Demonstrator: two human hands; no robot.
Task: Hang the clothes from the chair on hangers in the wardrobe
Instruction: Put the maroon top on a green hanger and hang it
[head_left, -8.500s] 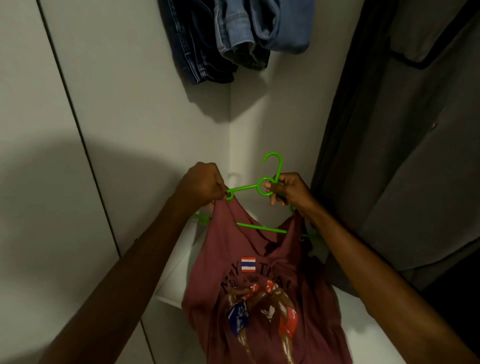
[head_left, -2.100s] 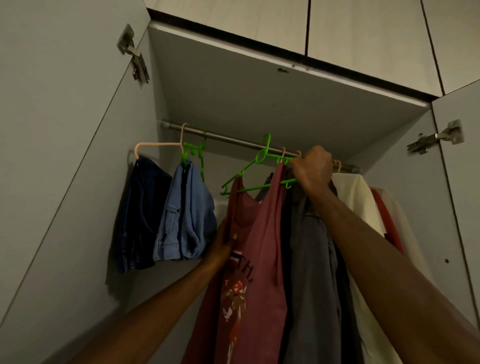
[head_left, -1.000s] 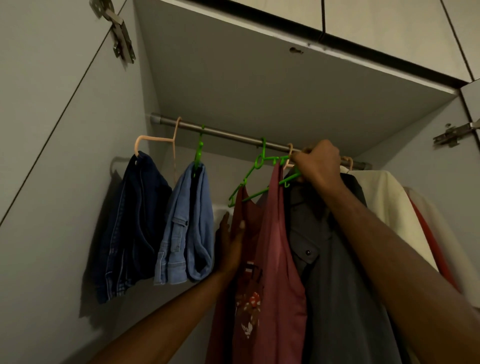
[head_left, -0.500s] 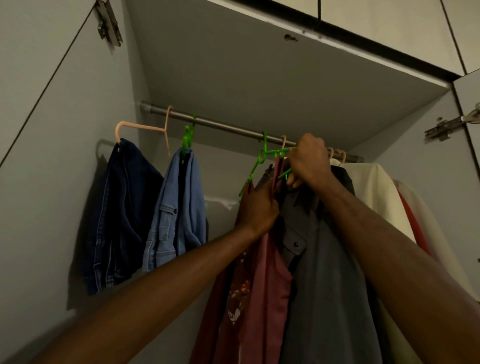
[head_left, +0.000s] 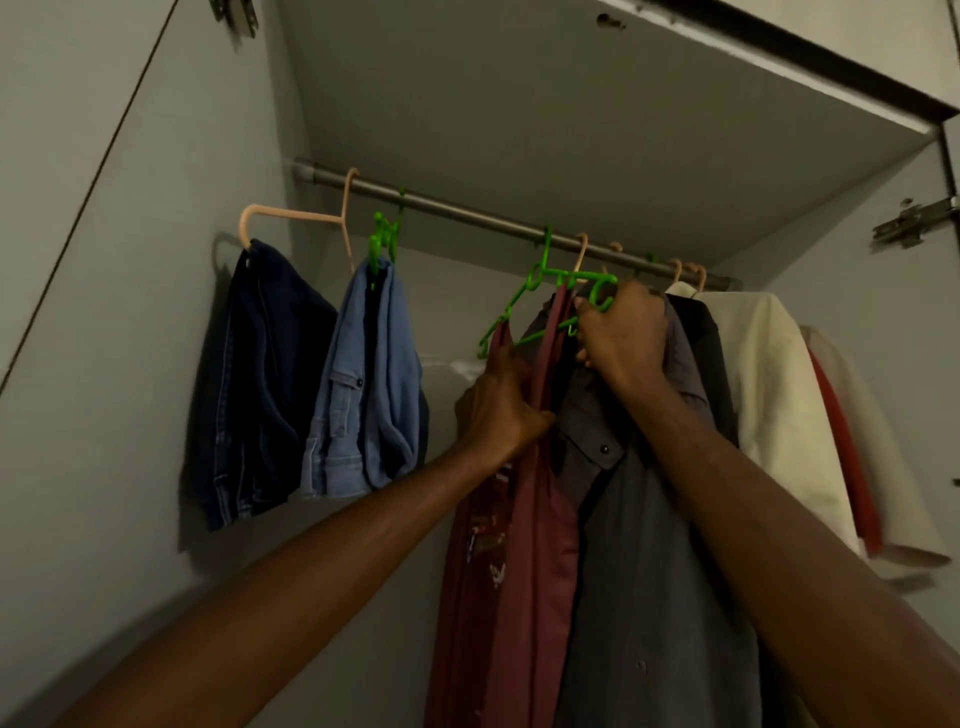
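Two hands up in the wardrobe. My right hand (head_left: 621, 332) is clamped on the right end of the green hanger (head_left: 540, 296), whose hook sits over the rail (head_left: 467, 210). My left hand (head_left: 498, 410) pinches the maroon tank top (head_left: 519, 545) just under the hanger's left shoulder. The top hangs from that hanger, between the light blue denim shorts (head_left: 363, 384) on the left and a grey button shirt (head_left: 649, 519) touching it on the right.

Doing the step well, my judgement: keep the right hand steady on the hanger so the hook stays seated, tug the strap square onto the hanger arm with the left, then let go with both once it hangs level. Watch that the grey shirt's collar doesn't snag on the hanger end.

Writing: there's a print on the top's front, but it's folded and too dark to read. No brand or label legible anywhere.
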